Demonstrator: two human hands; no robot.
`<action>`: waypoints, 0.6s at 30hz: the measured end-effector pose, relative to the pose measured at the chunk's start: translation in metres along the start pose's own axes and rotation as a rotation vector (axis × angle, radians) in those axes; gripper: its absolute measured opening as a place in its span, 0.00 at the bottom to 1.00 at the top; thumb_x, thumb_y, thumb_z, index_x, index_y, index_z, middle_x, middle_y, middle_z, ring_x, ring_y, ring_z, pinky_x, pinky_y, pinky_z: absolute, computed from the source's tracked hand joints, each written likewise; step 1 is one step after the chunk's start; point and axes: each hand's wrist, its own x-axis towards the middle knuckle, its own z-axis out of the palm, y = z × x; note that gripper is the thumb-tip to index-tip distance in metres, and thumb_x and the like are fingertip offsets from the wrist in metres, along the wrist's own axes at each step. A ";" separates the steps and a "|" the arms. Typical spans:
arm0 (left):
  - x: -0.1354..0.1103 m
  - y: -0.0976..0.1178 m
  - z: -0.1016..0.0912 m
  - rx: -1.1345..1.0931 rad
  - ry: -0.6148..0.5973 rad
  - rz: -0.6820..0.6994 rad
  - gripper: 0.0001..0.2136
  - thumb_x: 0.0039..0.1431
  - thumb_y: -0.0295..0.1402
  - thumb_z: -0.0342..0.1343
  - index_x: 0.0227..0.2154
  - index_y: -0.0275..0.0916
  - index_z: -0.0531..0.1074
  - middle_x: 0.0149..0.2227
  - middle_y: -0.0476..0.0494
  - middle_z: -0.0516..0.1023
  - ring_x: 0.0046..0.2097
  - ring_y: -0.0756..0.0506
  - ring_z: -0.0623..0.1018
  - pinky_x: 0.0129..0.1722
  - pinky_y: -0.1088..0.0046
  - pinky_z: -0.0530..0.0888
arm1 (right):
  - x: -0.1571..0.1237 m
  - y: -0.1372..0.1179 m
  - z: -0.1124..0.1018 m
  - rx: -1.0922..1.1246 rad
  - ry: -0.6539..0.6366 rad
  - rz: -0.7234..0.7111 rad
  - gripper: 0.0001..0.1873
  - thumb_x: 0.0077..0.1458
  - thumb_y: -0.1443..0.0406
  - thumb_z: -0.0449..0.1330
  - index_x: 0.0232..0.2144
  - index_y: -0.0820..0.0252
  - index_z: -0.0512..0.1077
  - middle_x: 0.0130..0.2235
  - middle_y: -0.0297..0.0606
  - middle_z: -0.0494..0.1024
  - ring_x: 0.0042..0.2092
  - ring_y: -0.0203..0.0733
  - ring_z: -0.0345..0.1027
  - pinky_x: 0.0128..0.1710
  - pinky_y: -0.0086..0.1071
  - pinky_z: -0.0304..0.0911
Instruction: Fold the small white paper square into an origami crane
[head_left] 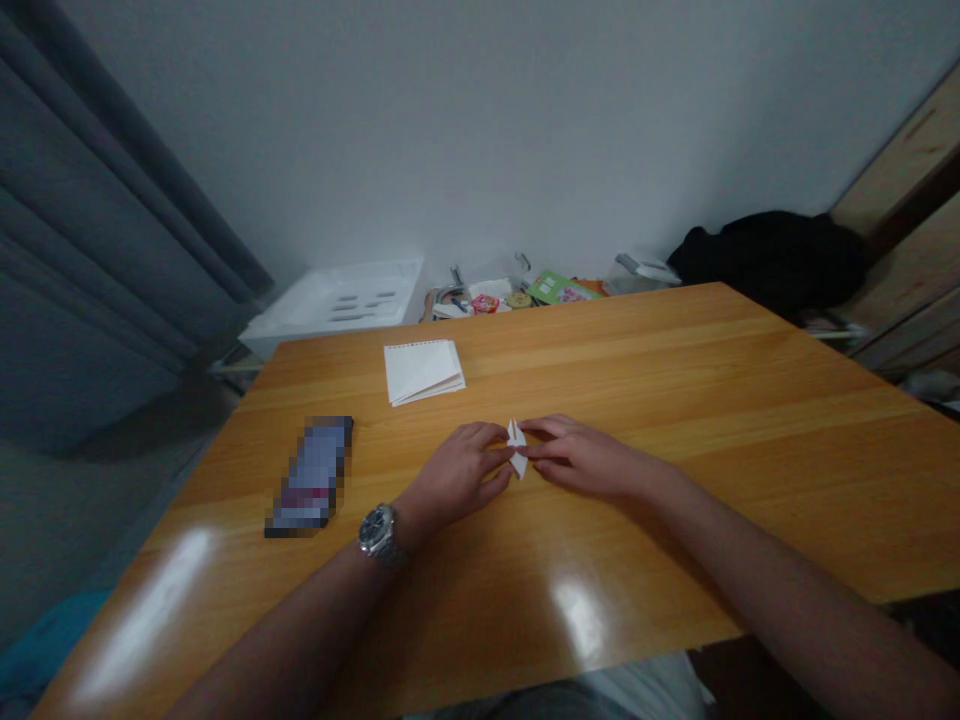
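Observation:
A small piece of folded white paper (517, 462) stands out against the wooden table (675, 380), its upper end split into two narrow points. My left hand (469, 468), with a metal watch (379, 530) on the wrist, has its fingertips closed on the paper's left side. From the other side, my right hand (581, 455) pinches the same paper with its fingertips. The fingers partly cover the paper's middle. Beyond my left hand lies a stack of white sheets (424, 370) with a perforated top edge.
A phone with a blurred screen (311, 475) lies on the table's left. Behind the far edge are a white plastic tray (352, 295), a green booklet (559, 288) and small items. A black cloth or bag (772, 255) sits at the back right. Grey curtain (97, 180) hangs left.

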 end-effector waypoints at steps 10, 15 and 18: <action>-0.001 -0.004 0.003 -0.078 0.039 -0.048 0.12 0.66 0.36 0.54 0.47 0.45 0.79 0.51 0.40 0.73 0.51 0.41 0.73 0.52 0.60 0.71 | 0.004 0.005 0.006 0.042 0.068 0.010 0.15 0.63 0.66 0.59 0.50 0.51 0.79 0.59 0.45 0.72 0.59 0.49 0.65 0.60 0.46 0.60; -0.001 -0.008 0.013 -0.132 0.098 -0.063 0.11 0.67 0.35 0.53 0.45 0.44 0.80 0.48 0.40 0.75 0.48 0.42 0.74 0.51 0.62 0.72 | 0.012 0.004 0.020 0.120 0.244 0.127 0.09 0.62 0.64 0.60 0.36 0.57 0.81 0.49 0.45 0.77 0.50 0.46 0.70 0.52 0.42 0.65; 0.000 -0.008 0.017 -0.175 0.138 -0.097 0.11 0.68 0.35 0.52 0.42 0.42 0.80 0.45 0.40 0.76 0.46 0.43 0.75 0.48 0.64 0.73 | 0.015 0.001 0.026 0.151 0.313 0.192 0.07 0.60 0.63 0.63 0.33 0.58 0.80 0.46 0.43 0.78 0.48 0.45 0.70 0.49 0.41 0.66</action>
